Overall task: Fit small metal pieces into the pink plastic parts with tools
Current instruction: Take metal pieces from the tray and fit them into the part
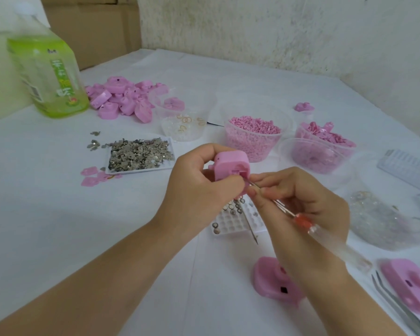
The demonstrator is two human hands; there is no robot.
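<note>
My left hand (pixel 201 180) grips a pink plastic part (pixel 230 164) above the middle of the table, its open side turned toward me. My right hand (pixel 298 197) holds a screwdriver (pixel 308 225) with a clear handle and a red collar. Its metal tip sits at the opening of the pink part. Under my hands lies a white dimpled tray (pixel 230 220) with small round metal pieces in some pockets. A flat white tray (pixel 138 154) heaped with small grey metal pieces lies to the left.
A green bottle (pixel 49 76) stands far left beside a pile of pink parts (pixel 124 100). Clear tubs hold pink granules (pixel 252 137), pink bits (pixel 323 141) and rings (pixel 184 122). More pink parts (pixel 274 280) (pixel 410 284) and tweezers (pixel 398 304) lie near right.
</note>
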